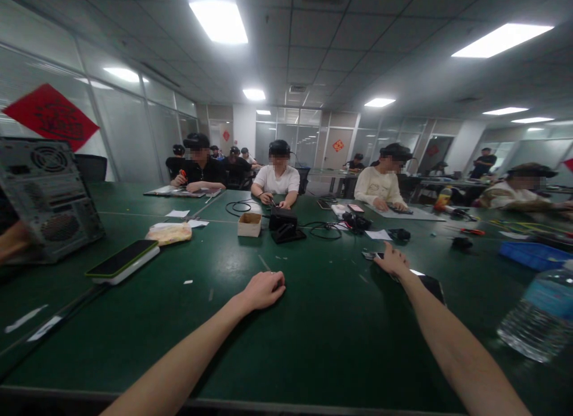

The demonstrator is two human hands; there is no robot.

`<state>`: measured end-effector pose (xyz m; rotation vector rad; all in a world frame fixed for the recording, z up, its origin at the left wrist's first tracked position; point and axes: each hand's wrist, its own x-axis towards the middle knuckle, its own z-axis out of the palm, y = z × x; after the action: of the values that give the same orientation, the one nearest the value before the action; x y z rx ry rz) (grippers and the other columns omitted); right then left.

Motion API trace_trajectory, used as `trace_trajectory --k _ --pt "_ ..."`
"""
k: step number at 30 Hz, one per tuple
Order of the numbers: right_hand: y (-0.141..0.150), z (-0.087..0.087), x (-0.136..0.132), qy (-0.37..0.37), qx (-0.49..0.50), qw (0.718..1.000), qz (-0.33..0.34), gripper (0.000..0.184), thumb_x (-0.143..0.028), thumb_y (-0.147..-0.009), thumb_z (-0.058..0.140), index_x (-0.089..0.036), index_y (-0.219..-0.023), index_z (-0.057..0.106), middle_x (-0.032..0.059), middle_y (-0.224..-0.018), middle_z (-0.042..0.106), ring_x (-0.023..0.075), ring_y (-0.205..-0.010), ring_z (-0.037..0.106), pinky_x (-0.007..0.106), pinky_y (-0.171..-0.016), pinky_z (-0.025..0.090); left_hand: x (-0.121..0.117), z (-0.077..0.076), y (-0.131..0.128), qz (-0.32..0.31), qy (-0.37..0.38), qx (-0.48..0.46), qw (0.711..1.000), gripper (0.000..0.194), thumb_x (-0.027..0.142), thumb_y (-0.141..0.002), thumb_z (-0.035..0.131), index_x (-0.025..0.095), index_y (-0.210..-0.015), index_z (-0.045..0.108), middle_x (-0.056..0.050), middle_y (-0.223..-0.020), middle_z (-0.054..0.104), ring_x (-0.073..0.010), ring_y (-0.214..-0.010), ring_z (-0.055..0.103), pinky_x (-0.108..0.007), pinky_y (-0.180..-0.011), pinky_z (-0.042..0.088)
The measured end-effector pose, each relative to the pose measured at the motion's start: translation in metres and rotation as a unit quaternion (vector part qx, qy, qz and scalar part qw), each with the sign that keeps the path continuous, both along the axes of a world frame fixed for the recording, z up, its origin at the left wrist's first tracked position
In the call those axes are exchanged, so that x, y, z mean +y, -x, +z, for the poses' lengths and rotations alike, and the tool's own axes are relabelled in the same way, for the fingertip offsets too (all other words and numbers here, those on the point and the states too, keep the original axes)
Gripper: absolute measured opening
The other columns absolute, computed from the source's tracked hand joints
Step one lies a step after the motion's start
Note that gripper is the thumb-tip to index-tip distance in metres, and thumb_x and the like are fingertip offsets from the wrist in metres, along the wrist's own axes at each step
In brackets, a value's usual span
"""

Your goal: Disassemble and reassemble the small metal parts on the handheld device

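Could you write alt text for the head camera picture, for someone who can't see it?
A person's loosely curled left hand lies on a green table while the right hand is at a small flat object. A water bottle stands at the right; several people sit working across the table.

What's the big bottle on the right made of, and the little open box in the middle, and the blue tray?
Big bottle: probably clear, shiny plastic; it's see-through, with ridges catching the light.
Little open box: maybe cardboard, with a dull finish; its walls look pale and thin, but I can't be sure.
Blue tray: likely smooth plastic, because it's one even, bright colour.
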<state>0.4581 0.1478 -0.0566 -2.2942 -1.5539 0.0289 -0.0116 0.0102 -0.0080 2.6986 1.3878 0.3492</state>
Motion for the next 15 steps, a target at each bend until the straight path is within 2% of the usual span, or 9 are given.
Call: trace_trajectory --k 9,15 --pt "0.0011 0.003 -0.0017 0.017 -0.008 1.0 0.003 0.09 -0.061 -0.074 0.051 -0.017 -0.143 0.014 0.0228 -0.135 0.035 0.0443 -0.124 0.033 0.058 -0.095 0.027 -0.0016 0.002 -0.0002 0.001 0.002 -0.001 1.0 0.013 0.03 -0.088 0.045 0.022 -0.094 0.053 -0.001 -0.081 0.063 -0.0185 -0.077 0.06 -0.026 -0.066 0.042" --pt "0.0024 0.0037 -0.0028 0.009 -0.015 1.0 -0.005 0.089 -0.06 -0.075 0.051 -0.018 -0.144 0.013 0.0231 -0.138 0.03 0.0438 -0.125 0.031 0.057 -0.096 0.027 -0.0006 0.0007 0.0004 -0.002 0.0 -0.003 1.0 0.012 0.03 -0.088 0.046 0.021 -0.094 0.053 -0.001 -0.081 0.063 -0.018 -0.076 0.06 -0.026 -0.066 0.042"
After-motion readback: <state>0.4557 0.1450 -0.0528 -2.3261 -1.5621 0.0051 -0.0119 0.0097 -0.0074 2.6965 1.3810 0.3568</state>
